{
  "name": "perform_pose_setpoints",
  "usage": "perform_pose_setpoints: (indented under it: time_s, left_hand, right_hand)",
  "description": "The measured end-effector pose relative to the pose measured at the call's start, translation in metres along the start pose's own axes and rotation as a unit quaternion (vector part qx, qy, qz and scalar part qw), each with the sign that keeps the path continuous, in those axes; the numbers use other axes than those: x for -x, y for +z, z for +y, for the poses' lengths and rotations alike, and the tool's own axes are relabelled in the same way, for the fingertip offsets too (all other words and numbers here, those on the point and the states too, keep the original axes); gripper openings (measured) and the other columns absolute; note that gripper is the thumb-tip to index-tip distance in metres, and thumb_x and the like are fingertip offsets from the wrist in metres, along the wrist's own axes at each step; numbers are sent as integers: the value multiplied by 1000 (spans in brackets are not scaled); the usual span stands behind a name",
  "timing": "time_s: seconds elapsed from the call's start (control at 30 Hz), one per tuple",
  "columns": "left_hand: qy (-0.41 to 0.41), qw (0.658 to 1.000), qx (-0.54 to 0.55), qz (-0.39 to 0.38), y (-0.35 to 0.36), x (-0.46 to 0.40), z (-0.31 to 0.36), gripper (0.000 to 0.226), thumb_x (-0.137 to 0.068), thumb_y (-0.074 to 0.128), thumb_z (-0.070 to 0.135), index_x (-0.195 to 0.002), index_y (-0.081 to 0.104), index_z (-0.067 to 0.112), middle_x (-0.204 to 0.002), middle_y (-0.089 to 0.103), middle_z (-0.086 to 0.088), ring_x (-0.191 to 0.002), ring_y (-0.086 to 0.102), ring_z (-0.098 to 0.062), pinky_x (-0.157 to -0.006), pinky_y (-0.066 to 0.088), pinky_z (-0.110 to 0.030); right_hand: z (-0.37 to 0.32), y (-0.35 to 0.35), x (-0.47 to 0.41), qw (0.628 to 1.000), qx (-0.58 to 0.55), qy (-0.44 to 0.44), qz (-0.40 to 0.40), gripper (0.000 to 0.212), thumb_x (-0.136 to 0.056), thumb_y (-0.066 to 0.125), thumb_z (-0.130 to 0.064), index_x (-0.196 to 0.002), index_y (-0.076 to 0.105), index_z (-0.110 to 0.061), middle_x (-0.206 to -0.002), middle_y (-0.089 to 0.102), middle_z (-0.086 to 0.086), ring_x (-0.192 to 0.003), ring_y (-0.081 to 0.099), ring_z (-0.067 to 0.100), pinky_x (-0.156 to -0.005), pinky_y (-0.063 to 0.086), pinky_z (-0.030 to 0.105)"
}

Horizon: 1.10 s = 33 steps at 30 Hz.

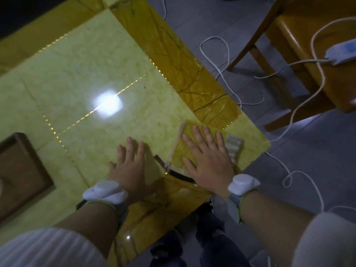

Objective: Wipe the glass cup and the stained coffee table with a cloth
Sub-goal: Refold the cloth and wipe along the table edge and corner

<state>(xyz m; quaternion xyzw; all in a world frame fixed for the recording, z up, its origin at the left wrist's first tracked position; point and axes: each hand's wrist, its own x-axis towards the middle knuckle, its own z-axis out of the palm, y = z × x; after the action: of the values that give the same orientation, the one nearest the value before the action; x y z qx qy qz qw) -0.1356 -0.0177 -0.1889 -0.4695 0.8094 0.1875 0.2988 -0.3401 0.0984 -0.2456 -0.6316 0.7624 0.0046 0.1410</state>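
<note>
The coffee table has a pale yellow-green marble top with an amber border. Near its right corner a yellow cloth lies spread flat, with a beige trim and a dark strip along its edges. My right hand presses flat on the cloth with straight, spread fingers. Just left of the cloth, my left hand rests flat on the bare tabletop, fingers straight. No glass cup is in view. A bright lamp reflection glares on the middle of the top.
A dark wooden tray sits at the table's left edge. Right of the table on the grey floor stands a wooden chair carrying a white power strip. White cables loop across the floor.
</note>
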Motion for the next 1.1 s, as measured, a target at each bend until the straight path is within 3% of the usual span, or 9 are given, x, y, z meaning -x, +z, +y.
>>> perform_pose_setpoints:
  time_s: [0.13, 0.3, 0.43, 0.57, 0.67, 0.8, 0.9, 0.97, 1.1]
  left_hand:
    - [-25, 999, -1, -37, -3, 6, -8, 136, -62, 75, 68, -151, -19, 25, -158, -30, -3, -149, -11, -35, -109, 32, -59]
    - [11, 998, 47, -43, 5, 7, -21, 139, -63, 79, 62, -152, -21, 23, -156, -35, 0, -148, -18, -33, -111, 27, -61]
    - [17, 995, 102, -13, 12, 14, -34, 137, -65, 76, 64, -153, -16, 14, -159, -29, -1, -149, -17, -24, -118, 21, -52]
    - [37, 993, 116, -11, 7, 21, -46, 133, -68, 77, 61, -154, -12, 13, -161, -24, -2, -151, -7, -19, -120, 18, -32]
    - [42, 992, 114, -29, -5, 25, -44, 128, -70, 72, 65, -155, -11, 17, -163, -16, 2, -151, -1, -18, -118, 23, -34]
    - [59, 989, 133, 20, -22, 27, -21, 99, -85, 62, 54, -157, 3, 18, -160, 20, -1, -139, 38, -23, -100, 42, -33]
    - [21, 977, 206, 59, -28, 21, 3, 86, -89, 61, 45, -155, 15, 17, -148, 40, -6, -128, 49, -26, -98, 45, -36]
    - [-60, 952, 291, 75, -23, 12, 13, 84, -86, 66, 43, -153, 22, 17, -143, 46, -9, -126, 52, -28, -100, 46, -40]
    - [-205, 889, 400, 87, -17, -6, 22, 69, -82, 70, 42, -139, 42, 14, -126, 62, -9, -112, 61, -31, -87, 50, -36]
  right_hand:
    - [16, -8, -8, 999, 6, -35, -23, 67, -98, 22, -63, -157, 11, -33, -166, 0, -1, -154, -2, 24, -122, -5, 48]
    - [4, -19, -58, 999, 2, 49, -12, 70, -96, 24, -62, -157, 10, -33, -167, -1, 1, -153, -4, 26, -122, -4, 51]
    - [-30, -21, -81, 998, 4, 55, -6, 69, -97, 23, -59, -157, 9, -31, -167, 1, 4, -153, -3, 30, -122, -3, 54]
    - [-66, -4, -50, 997, 24, -66, -17, 67, -97, 25, -59, -157, 18, -30, -167, 7, 4, -153, 2, 31, -122, 0, 56]
    - [-70, -3, -40, 995, 16, -85, -44, 66, -99, 23, -61, -157, 14, -31, -167, 3, 3, -153, -4, 30, -122, -5, 54]
    - [-59, -24, -43, 991, -10, -114, -76, 67, -99, 24, -60, -158, 8, -32, -167, -5, 3, -153, -9, 26, -122, -11, 49]
    - [-41, -47, -47, 993, -27, -89, -72, 66, -99, 37, -48, -158, 14, -29, -167, 5, 4, -153, 2, 23, -122, -1, 47]
    - [-30, -56, -47, 997, -15, -39, -68, 64, -97, 43, -39, -156, 22, -26, -164, 19, 5, -151, 15, 25, -121, 11, 49]
    - [-21, -68, -42, 999, 11, -3, -42, 50, -92, 50, -31, -140, 44, -19, -133, 52, 6, -121, 49, 29, -99, 37, 44]
